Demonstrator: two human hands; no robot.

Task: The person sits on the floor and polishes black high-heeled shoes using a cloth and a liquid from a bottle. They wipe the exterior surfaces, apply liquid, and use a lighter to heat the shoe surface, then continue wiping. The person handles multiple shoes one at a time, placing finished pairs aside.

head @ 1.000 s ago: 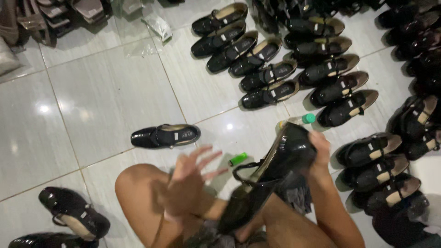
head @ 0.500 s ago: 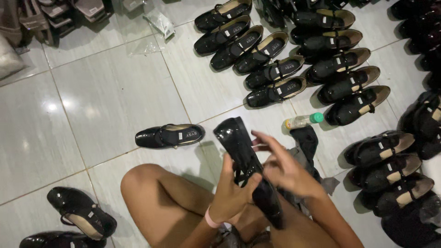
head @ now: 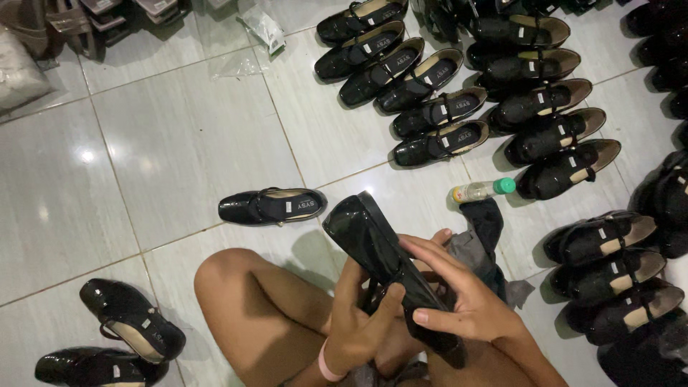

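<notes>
Sitting on the pale glossy tiled floor point(head: 165, 143) with a bare knee point(head: 229, 276) raised, the person holds a glossy black patent strap shoe point(head: 380, 258) over the lap, sole side turned up and toe pointing away toward the upper left. The left hand point(head: 362, 326) grips it from below, fingers curled round the middle of the shoe, a pink band point(head: 326, 362) on that wrist. The right hand point(head: 466, 301) lies across the sole near the heel, fingers pressed flat along it and the thumb wrapped beneath. Just behind the hands a dark grey cloth point(head: 484, 236) lies crumpled, beside a small clear plastic bottle with a green cap point(head: 481, 190) lying on its side. A single matching black shoe point(head: 271, 206) rests on the tiles ahead, and rows of black shoes point(head: 487, 93) line the right
</notes>
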